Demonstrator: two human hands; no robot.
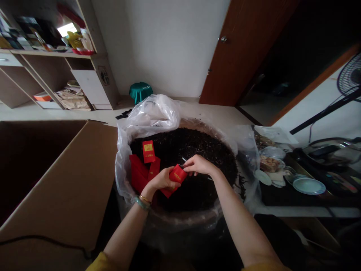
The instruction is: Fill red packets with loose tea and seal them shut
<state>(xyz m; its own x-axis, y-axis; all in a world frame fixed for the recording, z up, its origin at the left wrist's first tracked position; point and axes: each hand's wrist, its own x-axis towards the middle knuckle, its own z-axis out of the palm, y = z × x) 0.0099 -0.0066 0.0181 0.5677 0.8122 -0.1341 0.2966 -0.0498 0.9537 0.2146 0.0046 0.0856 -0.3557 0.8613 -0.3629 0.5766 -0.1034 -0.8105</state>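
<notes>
My left hand (166, 178) is wrapped round a small red packet (178, 173) with gold lettering, its mouth tilted up to the right. At that mouth my right hand (198, 165) is closed in a pinch. A thin pale thing (184, 159) sticks out by its fingertips; what it is cannot be made out. Both hands are over a wide round container lined with clear plastic (124, 169), holding dark loose dried leaves (197, 145) like tea. On the leaves at the left lie an upright-facing red packet with a yellow label (148, 151) and other red packets (138, 174).
A large open cardboard box (98, 165) stands at the left. On the right, a low table carries lidded tubs (272, 158) and a pale dish (309, 186). Behind are a green-covered bin (140, 91), a shelf unit (90, 82), a brown door (239, 49) and a fan (351, 77).
</notes>
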